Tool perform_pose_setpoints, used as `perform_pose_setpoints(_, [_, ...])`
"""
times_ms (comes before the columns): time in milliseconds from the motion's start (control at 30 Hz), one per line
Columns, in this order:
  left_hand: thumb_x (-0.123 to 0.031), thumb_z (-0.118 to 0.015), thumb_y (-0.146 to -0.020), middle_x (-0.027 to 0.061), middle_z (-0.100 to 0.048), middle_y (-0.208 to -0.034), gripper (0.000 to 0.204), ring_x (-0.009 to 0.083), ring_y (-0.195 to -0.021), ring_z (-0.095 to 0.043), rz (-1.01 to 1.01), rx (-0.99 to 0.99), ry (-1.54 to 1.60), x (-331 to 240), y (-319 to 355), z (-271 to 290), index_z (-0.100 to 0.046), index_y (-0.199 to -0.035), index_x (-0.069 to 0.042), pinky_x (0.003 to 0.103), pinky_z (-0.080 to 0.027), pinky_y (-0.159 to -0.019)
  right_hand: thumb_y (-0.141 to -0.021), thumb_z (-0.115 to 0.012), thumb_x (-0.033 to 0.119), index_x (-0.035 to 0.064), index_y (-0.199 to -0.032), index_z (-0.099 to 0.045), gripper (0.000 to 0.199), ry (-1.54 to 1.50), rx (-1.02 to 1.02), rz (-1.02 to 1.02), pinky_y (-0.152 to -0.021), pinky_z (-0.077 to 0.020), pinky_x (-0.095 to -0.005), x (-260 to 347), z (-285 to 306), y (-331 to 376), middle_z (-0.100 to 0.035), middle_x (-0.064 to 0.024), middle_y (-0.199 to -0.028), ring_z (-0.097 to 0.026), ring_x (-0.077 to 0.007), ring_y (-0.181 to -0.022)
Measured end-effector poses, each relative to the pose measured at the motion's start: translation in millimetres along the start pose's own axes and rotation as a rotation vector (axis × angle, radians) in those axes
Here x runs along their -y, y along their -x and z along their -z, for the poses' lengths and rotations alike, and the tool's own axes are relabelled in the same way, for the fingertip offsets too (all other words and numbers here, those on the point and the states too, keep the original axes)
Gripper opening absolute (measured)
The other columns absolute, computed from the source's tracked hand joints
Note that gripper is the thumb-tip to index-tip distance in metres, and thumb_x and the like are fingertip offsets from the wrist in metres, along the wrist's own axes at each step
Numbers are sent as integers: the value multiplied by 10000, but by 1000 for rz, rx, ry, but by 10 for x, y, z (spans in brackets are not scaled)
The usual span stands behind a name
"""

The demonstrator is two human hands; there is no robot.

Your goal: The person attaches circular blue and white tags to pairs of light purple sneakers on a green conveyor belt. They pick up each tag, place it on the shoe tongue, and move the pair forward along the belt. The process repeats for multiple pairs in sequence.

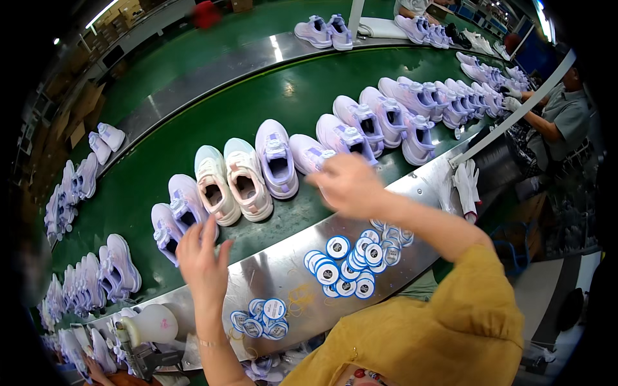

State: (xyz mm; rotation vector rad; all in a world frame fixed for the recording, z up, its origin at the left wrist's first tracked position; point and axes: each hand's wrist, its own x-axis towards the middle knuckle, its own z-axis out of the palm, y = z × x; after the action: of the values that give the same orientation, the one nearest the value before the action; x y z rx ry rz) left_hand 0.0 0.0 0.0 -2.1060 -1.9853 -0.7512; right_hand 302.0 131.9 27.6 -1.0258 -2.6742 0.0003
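Note:
My left hand (203, 254) has its fingers spread and holds nothing. It is over the heel side of two lavender sneakers (187, 199) on the green conveyor belt. Just right of those stand two cream sneakers (244, 180) with pale blue toes, then an upright lavender sneaker (277, 157). My right hand (347, 186) is smeared by motion, its fingers seemingly curled, at the heel of a lavender sneaker (304, 153) angled leftward. Whether it grips anything is hidden. Blue-rimmed round tags (347, 267) lie in piles on the metal ledge (283, 254) below my hands.
Yellow rubber bands (299, 299) lie beside a smaller pile of round tags (261, 318). More lavender sneakers (389, 116) line the belt rightward and leftward. A white post (515, 116) crosses the right side, near white gloves (467, 186). A co-worker (560, 122) handles shoes farther right.

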Motion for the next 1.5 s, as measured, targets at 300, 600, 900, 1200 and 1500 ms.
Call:
perform_pose_setpoints(300, [-316, -784, -671, 140, -560, -931, 629, 300, -892, -542, 3, 310, -123, -377, -436, -850, -569, -1252, -206, 417, -412, -788, -755, -552, -4, 174, -1206, -531, 485, -218, 347, -3, -799, -483, -419, -1269, -131, 773, -582, -130, -1030, -564, -314, -1000])
perform_pose_setpoints(600, [-311, -789, -666, 125, -559, -867, 608, 294, -849, -551, 77, 287, -46, -242, -420, -779, -588, -1218, -151, 402, -411, -745, -707, -526, 10, 124, -1241, -482, 548, -613, 473, -81, -829, -464, -377, -1289, 63, 521, -616, -143, -1077, -597, -301, -960])
perform_pose_setpoints(900, [-307, -793, -662, 135, -576, -917, 630, 315, -892, -554, 76, 306, -39, -214, -431, -770, -578, -1230, -142, 415, -407, -796, -740, -641, 131, 108, -1219, -484, 505, -261, 147, 119, -849, -464, -456, -1230, -223, 978, -537, -183, -1117, -517, -376, -1065])
perform_pose_setpoints(1200, [-417, -841, -567, 160, -601, -1024, 816, 343, -986, -566, 127, 550, 77, -147, -598, -651, -527, -1275, -159, 446, -400, -868, -636, -809, 304, 207, -1287, -467, 742, -227, 339, -79, -867, -492, -435, -1365, 115, 850, -283, -247, -1438, -545, -404, -1114])
perform_pose_setpoints(1500, [-509, -781, -629, 142, -575, -1066, 625, 332, -1055, -520, 273, 603, -136, -316, -619, -736, -641, -1134, -168, 486, -429, -832, -612, -796, 452, 123, -1116, -606, 632, -78, 449, 9, -750, -520, -439, -1448, -161, 721, -382, -281, -1295, -607, -393, -929])
